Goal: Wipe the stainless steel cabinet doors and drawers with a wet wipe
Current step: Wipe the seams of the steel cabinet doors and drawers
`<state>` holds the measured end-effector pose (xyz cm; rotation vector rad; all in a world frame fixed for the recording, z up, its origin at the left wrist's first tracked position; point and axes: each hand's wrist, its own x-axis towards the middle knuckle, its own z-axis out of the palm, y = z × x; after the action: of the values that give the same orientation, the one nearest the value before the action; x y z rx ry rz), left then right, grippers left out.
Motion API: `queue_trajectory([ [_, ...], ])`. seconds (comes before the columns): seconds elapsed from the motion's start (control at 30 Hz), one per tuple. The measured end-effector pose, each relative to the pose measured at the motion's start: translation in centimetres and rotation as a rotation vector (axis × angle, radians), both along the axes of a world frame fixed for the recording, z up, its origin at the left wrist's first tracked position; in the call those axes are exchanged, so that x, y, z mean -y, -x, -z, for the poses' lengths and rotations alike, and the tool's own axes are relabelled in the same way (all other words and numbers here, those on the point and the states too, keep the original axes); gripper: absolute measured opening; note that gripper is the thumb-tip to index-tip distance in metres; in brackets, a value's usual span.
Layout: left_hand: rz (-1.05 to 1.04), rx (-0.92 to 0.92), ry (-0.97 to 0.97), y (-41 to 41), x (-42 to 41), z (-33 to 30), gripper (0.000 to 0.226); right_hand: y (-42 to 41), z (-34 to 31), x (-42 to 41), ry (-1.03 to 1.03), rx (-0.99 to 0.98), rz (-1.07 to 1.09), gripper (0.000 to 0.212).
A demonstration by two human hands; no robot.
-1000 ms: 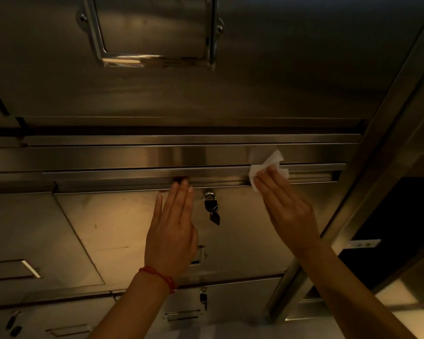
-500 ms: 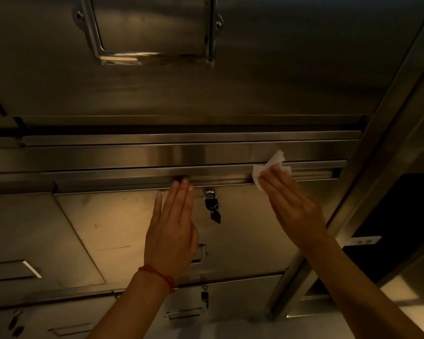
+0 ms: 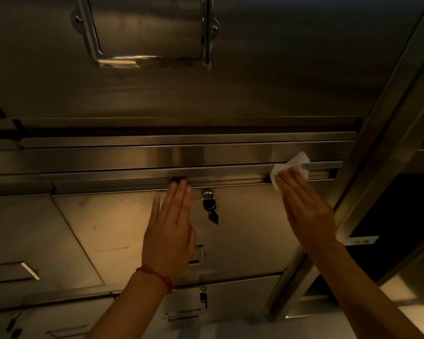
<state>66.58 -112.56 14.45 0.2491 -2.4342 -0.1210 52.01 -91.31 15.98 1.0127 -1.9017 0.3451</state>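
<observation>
Along the recessed rail (image 3: pixel 157 173) above the locked drawer front (image 3: pixel 242 228), the wet wipe (image 3: pixel 289 165) is being pressed flat under the straight fingers of the right hand (image 3: pixel 304 211). The drawer front is being steadied by the flattened, empty left hand (image 3: pixel 169 236). The wipe is judged limp, light and slippery; it is best being pinned under the fingertips.

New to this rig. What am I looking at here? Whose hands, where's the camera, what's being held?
No robot: a person's bare hands, filmed by a wide-angle camera on their head, looking forward and down. They face a steel cabinet with drawers. The right hand presses a white wipe against the top rail of a drawer, near its right end. The left hand, with a red wristband, lies flat on the drawer front, fingertips at the rail. A key hangs in the drawer's lock.
</observation>
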Motion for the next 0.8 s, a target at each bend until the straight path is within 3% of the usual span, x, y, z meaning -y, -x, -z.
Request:
queue_trajectory([
  [0.17, -0.002, -0.009, -0.024, 0.1, -0.3, 0.1, 0.075, 0.3, 0.0, 0.2, -0.084, -0.078, -0.051, 0.036],
  [0.37, 0.010, -0.015, -0.026, 0.1, -0.3, 0.2, 0.078, 0.2, 0.5, -0.2, 0.065, 0.020, 0.025, 0.039],
  [0.53, 0.015, -0.016, -0.024, 0.1, -0.3, 0.2, 0.074, 0.0, 0.3, 0.3, -0.046, -0.041, -0.024, 0.042],
  [0.7, 0.020, -0.006, -0.010, 0.1, 0.0, 0.1, 0.079, 0.0, 0.5, -0.2, 0.125, 0.063, 0.082, 0.046],
  [0.8, 0.022, -0.015, -0.019, 0.1, -0.1, 0.3, 0.079, -0.3, 0.6, 0.5, 0.121, 0.043, 0.100, 0.045],
])
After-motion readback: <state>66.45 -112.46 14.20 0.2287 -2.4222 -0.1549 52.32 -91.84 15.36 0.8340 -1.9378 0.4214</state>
